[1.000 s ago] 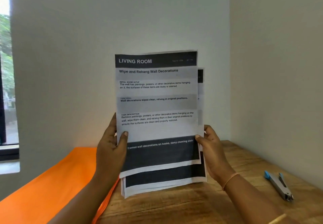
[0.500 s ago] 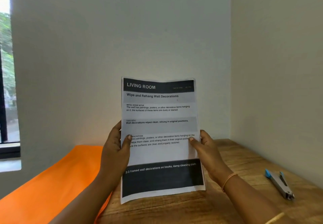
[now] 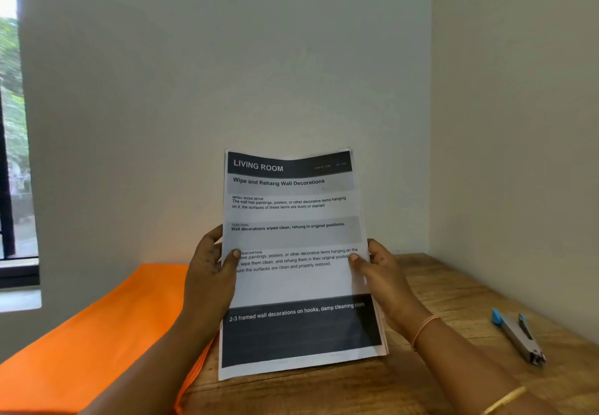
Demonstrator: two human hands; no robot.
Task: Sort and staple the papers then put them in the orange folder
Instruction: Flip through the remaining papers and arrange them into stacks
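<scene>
so the left hand point(image 3: 210, 272) is gripping the left edge of the papers point(image 3: 296, 262), thumb curled over the front; the right hand point(image 3: 381, 273) pinches the right edge the same way, thumb on the printed side. the stack stands nearly upright with its bottom edge down on the wooden table point(image 3: 460, 288); top sheet reads "LIVING ROOM", and a few more sheet edges peek out along the right side. the orange folder point(image 3: 97, 333) lies flat just left of the papers, partly behind the left arm; the stapler point(image 3: 518, 337) sits well off to the right, near the wall point(image 3: 518, 123); window point(image 3: 13, 142) at far left.
</scene>
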